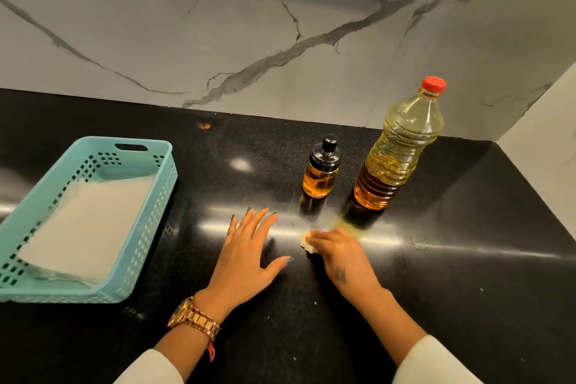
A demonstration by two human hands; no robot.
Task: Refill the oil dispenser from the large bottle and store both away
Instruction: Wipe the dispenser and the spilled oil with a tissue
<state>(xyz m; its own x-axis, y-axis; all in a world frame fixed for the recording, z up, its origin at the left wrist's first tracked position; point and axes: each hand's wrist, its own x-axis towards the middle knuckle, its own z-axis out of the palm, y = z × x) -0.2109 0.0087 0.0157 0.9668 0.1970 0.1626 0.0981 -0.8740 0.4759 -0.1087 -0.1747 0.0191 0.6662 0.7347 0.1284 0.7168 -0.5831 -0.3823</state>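
Observation:
A small oil dispenser [321, 168] with a black cap and amber oil stands upright on the black counter [467, 259]. To its right stands the large clear oil bottle [399, 150], red cap on, partly full. My left hand [249, 252] rests flat on the counter with fingers spread, in front of the dispenser. My right hand [339, 254] grips a small crumpled white tissue [307, 241] against the counter, just in front of the large bottle, beside a smear of oil [346, 226].
A turquoise plastic basket [149, 196] lined with a white sheet sits at the left. A marble backsplash [218, 40] runs behind the counter, and a wall [545, 165] closes the right corner. A small wire ring [419, 244] lies at the right.

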